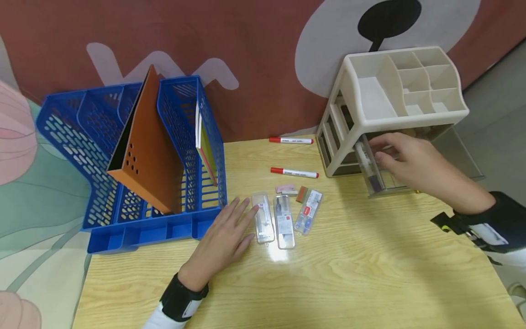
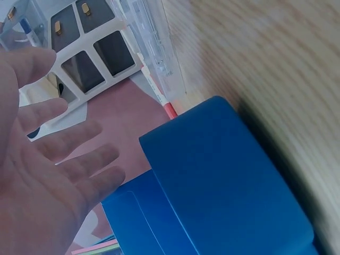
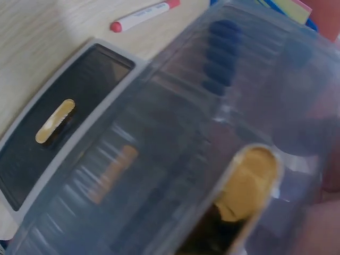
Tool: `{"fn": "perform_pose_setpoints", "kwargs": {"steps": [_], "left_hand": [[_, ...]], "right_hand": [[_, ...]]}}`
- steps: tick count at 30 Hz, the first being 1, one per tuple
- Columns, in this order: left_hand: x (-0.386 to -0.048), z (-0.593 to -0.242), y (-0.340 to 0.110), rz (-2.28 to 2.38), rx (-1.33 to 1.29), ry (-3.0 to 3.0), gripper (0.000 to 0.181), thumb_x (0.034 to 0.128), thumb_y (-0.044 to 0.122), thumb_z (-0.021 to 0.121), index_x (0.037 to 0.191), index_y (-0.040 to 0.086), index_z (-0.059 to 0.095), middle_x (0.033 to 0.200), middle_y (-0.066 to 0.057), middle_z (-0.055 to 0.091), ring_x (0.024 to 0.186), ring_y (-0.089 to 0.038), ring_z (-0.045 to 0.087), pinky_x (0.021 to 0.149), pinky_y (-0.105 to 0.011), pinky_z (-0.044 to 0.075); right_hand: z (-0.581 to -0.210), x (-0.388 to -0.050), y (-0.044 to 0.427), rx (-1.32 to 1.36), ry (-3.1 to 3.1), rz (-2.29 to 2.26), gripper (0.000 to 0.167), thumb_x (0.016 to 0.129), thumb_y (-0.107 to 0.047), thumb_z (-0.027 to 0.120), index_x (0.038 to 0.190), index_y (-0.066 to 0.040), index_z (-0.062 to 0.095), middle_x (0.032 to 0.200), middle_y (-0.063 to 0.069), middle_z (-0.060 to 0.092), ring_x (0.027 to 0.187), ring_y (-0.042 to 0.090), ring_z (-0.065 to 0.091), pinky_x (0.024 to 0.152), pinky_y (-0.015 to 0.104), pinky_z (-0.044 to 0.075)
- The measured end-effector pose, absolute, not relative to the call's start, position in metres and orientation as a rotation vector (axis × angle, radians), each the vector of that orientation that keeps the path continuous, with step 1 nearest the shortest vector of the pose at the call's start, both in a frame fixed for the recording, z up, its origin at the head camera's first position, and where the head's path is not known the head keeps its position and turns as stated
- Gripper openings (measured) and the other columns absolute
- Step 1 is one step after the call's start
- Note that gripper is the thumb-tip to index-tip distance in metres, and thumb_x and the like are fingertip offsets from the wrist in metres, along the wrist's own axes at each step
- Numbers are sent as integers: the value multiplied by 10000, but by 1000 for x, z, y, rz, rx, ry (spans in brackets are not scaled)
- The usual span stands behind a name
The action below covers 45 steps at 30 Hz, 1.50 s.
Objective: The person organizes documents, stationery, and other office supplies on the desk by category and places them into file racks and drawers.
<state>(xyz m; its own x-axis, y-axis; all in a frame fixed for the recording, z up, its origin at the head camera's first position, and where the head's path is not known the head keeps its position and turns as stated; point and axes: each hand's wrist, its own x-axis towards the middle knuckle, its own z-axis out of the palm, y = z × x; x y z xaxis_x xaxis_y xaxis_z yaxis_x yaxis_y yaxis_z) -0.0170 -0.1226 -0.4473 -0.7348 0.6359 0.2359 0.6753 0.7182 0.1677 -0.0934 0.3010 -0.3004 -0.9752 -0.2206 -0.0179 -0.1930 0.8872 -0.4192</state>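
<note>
My left hand lies with its fingers spread between the blue file rack and a clear plastic case; its index fingertip is at the case's edge. A second clear case and a packet with blue pieces lie beside it. My right hand reaches into the pulled-out clear drawer of the cream desk organizer. Its thumb and fingers are parted. Close to the fingertips, a dark-blue-capped marker lies along the drawer's left wall. The right wrist view shows this cap through the plastic.
Two red markers lie left of the organizer. A pink eraser and an orange-and-green block sit above the cases. The rack holds an orange folder and thin booklets. Small compartments top the organizer.
</note>
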Motion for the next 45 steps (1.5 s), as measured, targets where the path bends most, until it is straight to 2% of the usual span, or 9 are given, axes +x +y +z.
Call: {"fn": "perform_pose_setpoints", "kwargs": {"steps": [2,7,10,13,17,24,31,41,45], "left_hand": [[-17,-447,-123,-371,-1061,-2749,687,962,306,725,1562,114,451,1574,-197,478,1476,-411,429,1190,-549,396],[-16,-446,-124,-390,-1059,-2743,678,964,295,726,1557,109,457,1578,-194,474,1477,-405,430,1193,-543,395],[-16,-444,-126,-396,-1052,-2749,654,976,289,705,1554,102,461,1584,-200,464,1465,-411,443,1197,-536,392],[-16,-443,-126,-406,-1035,-2752,635,982,281,692,1546,93,470,1582,-204,464,1439,-413,476,1185,-529,410],[-17,-442,-123,-438,-1008,-2751,621,979,269,696,1532,81,486,1582,-199,466,1427,-401,492,1179,-510,423],[-26,-437,-108,-452,-972,-2780,610,981,276,698,1525,84,500,1594,-185,456,1447,-380,476,1178,-509,425],[-42,-437,-94,-436,-948,-2813,591,1009,297,652,1528,67,486,1601,-195,442,1474,-376,441,1225,-501,363],[-69,-438,-62,-528,-942,-2867,536,1040,267,608,1526,71,492,1603,-178,445,1503,-346,405,1268,-454,287],[-87,-441,-49,-593,-960,-2903,493,1060,265,580,1517,94,511,1575,-148,490,1483,-305,439,1247,-442,336]], "right_hand": [[-295,-86,300,-356,3048,-673,295,1035,-135,578,1304,-37,650,1202,230,699,1005,416,716,753,478,585],[-285,-61,287,-620,3283,-601,308,944,-48,673,1248,-5,658,1152,179,676,902,322,688,667,226,513],[-284,-47,274,-866,3391,-586,323,990,-173,608,1231,35,660,1166,195,672,907,303,666,629,202,465],[-288,-36,256,-1054,3405,-681,454,1055,-320,478,1202,66,668,1197,231,670,989,355,665,850,164,519],[-298,-25,236,-1159,3352,-780,522,1087,-364,409,1194,80,663,1192,241,664,1082,382,640,1111,52,288],[-327,-21,215,-1170,3273,-850,502,1090,-361,392,1240,42,650,1227,203,652,1113,360,625,1046,238,439],[-359,-27,205,-994,3216,-873,385,945,-141,627,1284,42,621,1291,196,624,1190,353,615,966,506,539],[-400,-54,202,-788,3182,-867,407,903,-35,729,1283,47,607,1285,218,622,1187,383,629,987,539,560],[-416,-68,204,-712,3143,-850,416,916,-34,728,1298,56,589,1283,239,613,1184,400,628,984,545,561]]}}
